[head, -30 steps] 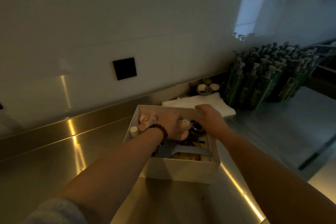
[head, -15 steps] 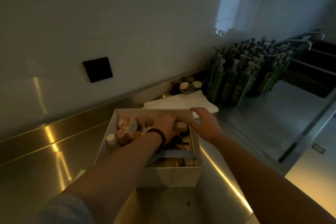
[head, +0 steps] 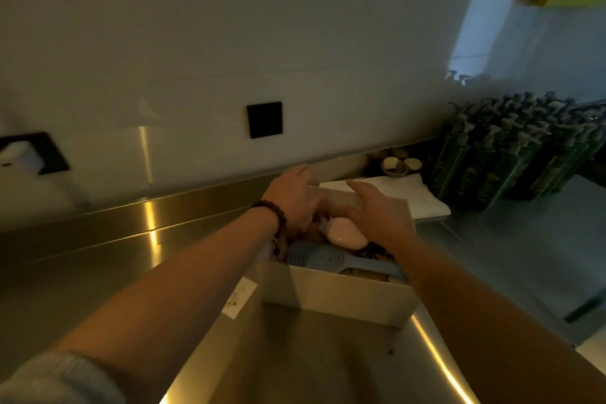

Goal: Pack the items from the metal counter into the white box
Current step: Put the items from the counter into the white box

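Packing nearly done — box (head: 337,293) on counter (head: 98,272), full. I judge both hands, left (head: 292,197) and right (head: 382,211), fingers extended, gripping nothing, over a pink item (head: 344,234). Next — press it level.

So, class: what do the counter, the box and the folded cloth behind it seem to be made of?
Counter: polished metal, probably stainless steel; it shows bright streak reflections.
White box: looks like matte card or paperboard, with thin flat walls and crisp corners.
Folded cloth: soft white fabric, likely a towel; rounded folded edges, no shine.
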